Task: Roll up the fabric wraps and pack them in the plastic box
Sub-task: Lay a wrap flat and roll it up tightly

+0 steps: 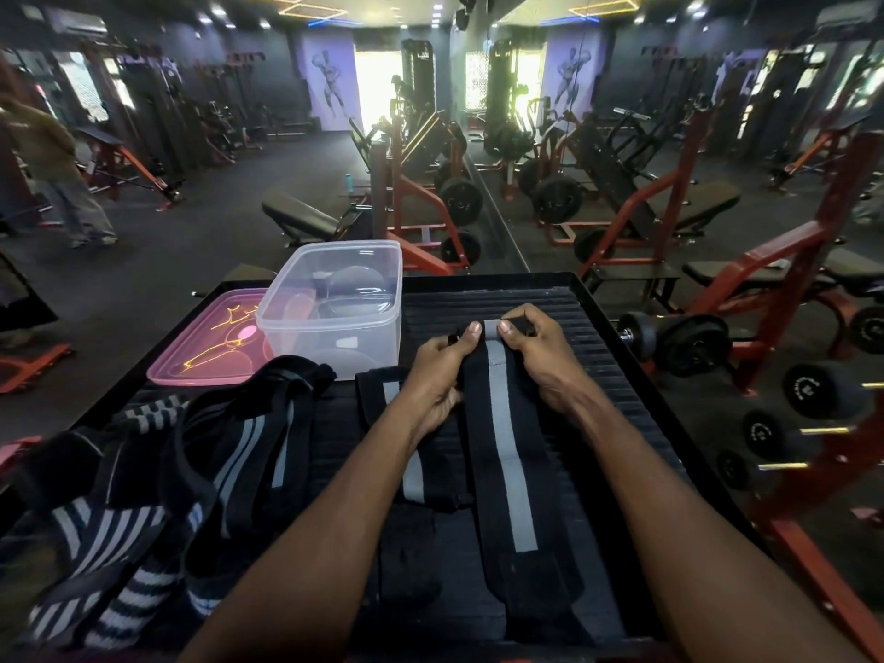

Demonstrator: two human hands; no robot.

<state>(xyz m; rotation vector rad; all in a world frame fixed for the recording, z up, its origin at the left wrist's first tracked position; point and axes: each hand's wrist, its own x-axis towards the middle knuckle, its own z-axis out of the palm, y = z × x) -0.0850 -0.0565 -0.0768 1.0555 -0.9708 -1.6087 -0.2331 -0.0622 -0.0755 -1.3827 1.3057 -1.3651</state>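
gym floor w/ red-framed machines and a mirror wall fills the background; up close sits a black ribbed tray [593, 356] as the work surface.

both hands pinch the far end of a black wrap w/ a grey centre stripe [507, 452] lying lengthwise on the tray. left hand [442, 375] has thumb on top at the left edge of the wrap end, fingers curled under the fabric. right hand [535, 349] has thumb pressed on the grey stripe beside it, fingers curled over the far edge. the wrap end betw the two thumbs is turned over into a small tight fold, rest of the strip runs flat toward the near edge of the tray.

just left of it, partly under the left forearm, lies a second black wrap w/ grey stripe [406, 452], flat. further left a loose heap of more wraps [158, 480], black w/ white/grey stripes, tangled, spilling over the tray's near-left side.

clear plastic box [335, 303] stands at the far left of the tray, open, no wraps inside. pink lid [210, 342] lies flat just left of the box, touching it.

right of the tray: dumbbells on a red rack [784, 423]. far left, a person [57, 169] stands on the gym floor.
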